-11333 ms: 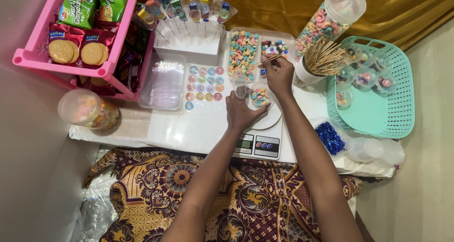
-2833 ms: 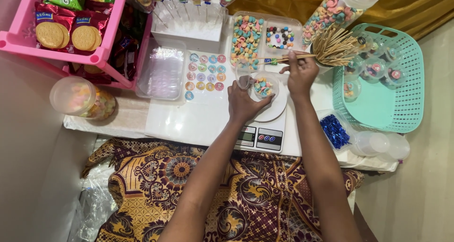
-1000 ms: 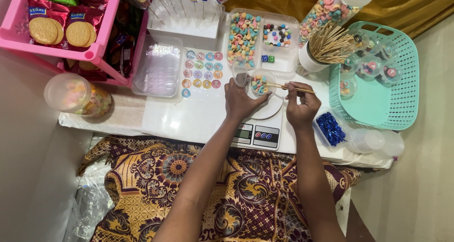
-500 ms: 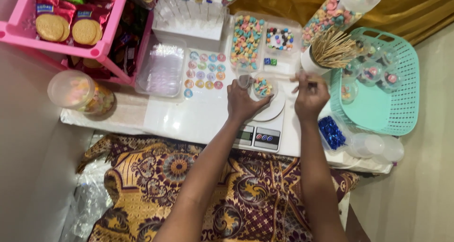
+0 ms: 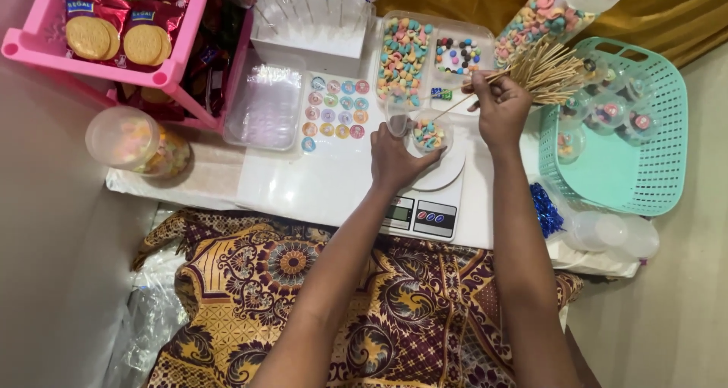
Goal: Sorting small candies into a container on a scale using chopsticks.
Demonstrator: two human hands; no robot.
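Over the scale [image 5: 425, 198]: steady small cup [image 5: 429, 134] with left hand [image 5: 398, 159]; keep right hand [image 5: 498, 107] pinched on wooden stick [image 5: 455, 104], tip lowered gently.

the left hand [image 5: 396, 157] hides the small cup's [image 5: 429, 134] near side.

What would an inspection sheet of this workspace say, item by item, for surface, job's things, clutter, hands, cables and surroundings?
Surface: white tabletop, crowded.
Job's things: small cup of coloured cereal on kitchen scale; wooden skewer.
Clutter: sticker sheet, cereal tray, skewer bundle, teal basket with filled cups, pink rack of biscuits.
Hands: left hand steadies the cup; right hand holds the skewer.
Cables: nothing seen.
Surroundings: patterned cloth, grey floor.
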